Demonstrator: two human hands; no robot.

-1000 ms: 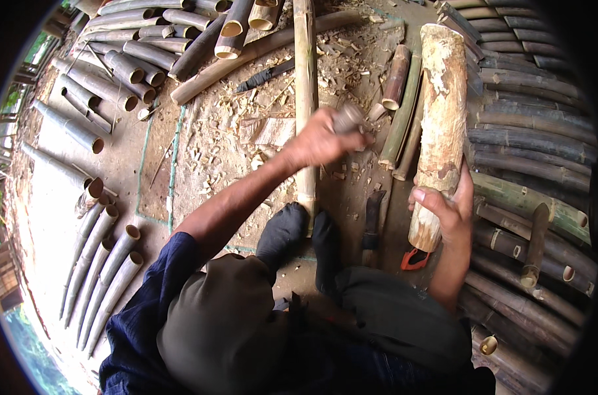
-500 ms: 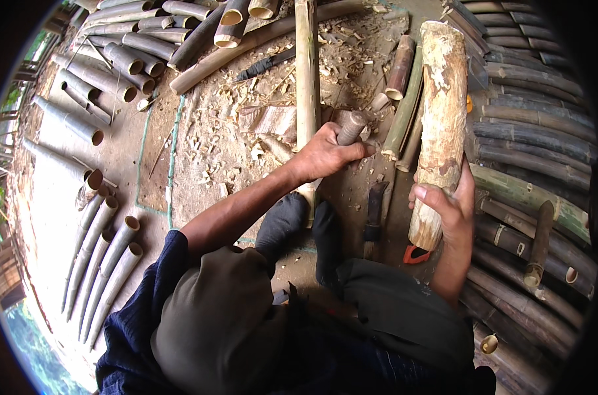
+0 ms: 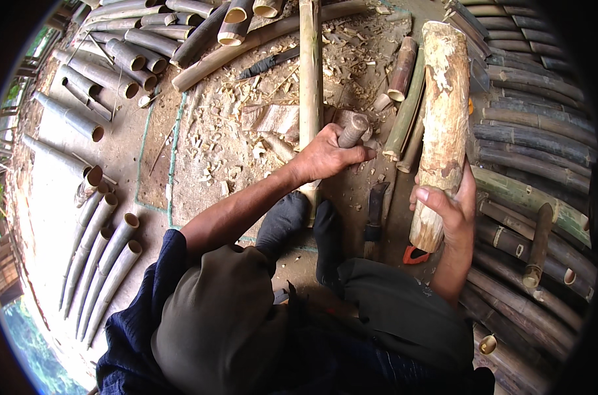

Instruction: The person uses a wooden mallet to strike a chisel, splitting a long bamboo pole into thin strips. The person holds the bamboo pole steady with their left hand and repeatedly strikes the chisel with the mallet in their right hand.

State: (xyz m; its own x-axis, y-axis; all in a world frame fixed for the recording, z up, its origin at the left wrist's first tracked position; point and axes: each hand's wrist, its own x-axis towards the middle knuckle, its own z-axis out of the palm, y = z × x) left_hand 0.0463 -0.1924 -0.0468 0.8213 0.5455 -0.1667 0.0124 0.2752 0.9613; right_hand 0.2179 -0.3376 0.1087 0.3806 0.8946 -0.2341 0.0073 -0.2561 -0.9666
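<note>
My left hand [image 3: 328, 155] is closed around a short, thick, ribbed rod [image 3: 353, 130], whose rounded top sticks up past the thumb. Its lower end is mostly hidden by the hand, over a pale bamboo pole [image 3: 310, 79] that runs away from my feet. Held up in my right hand [image 3: 449, 204] is a stout, pale wooden log [image 3: 445, 99] with patches of brown bark; the fingers wrap its near, narrower end. The log is apart from the rod, to its right.
A dark-handled blade [image 3: 376, 207] lies between my feet and the log, close to an orange-and-black object [image 3: 415, 255]. Wood chips [image 3: 207, 158] litter the mat. Cut bamboo tubes [image 3: 108, 230] lie at left, and stacked bamboo [image 3: 536, 148] lines the right. Another black-wrapped tool [image 3: 266, 64] lies farther off.
The view has shifted very slightly. Both hands keep their grips, and neither the rod nor the log has visibly moved.
</note>
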